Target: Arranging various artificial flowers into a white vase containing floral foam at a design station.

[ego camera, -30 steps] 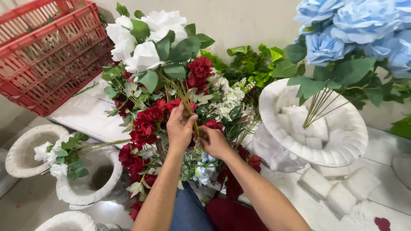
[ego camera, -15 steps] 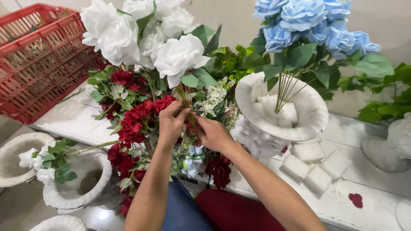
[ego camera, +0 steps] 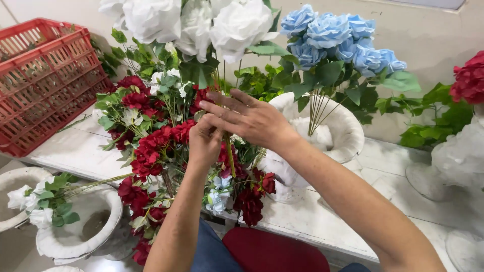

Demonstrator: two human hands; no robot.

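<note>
My left hand [ego camera: 204, 143] pinches a thin green stem [ego camera: 231, 156] amid the red flower bunch [ego camera: 156, 146] over the table [ego camera: 322, 221]; my right hand [ego camera: 249, 118] rests above it, fingers loosely spread. The stems seem light, springy, easily bent, so best gripped low, below the blooms.

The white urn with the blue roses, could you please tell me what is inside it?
Inside the white urn, thin green stems of the blue roses stand in pale, whitish filling. The stem ends are buried in it, and the right hand covers the urn's near left rim.
</note>
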